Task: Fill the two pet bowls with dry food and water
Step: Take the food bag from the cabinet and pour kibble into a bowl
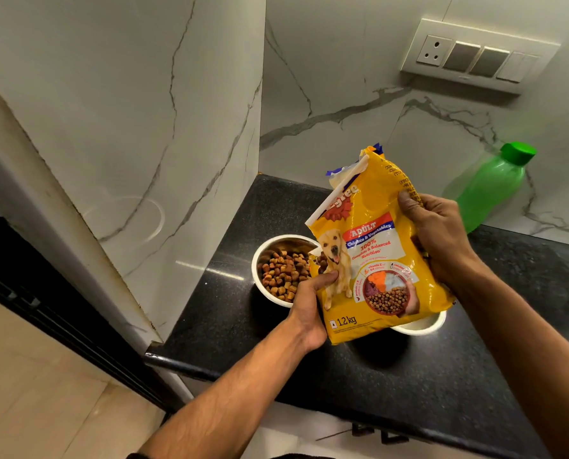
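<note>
Left bowl (pixel 284 270) on bench (pixel 376 376): kibble in; food bag (pixel 376 253) gripped by left hand (pixel 309 306) and right hand (pixel 442 240); second bowl (pixel 422 324) mostly hidden, seemingly unfilled; green bottle (pixel 488 190) capped, water pending.
</note>
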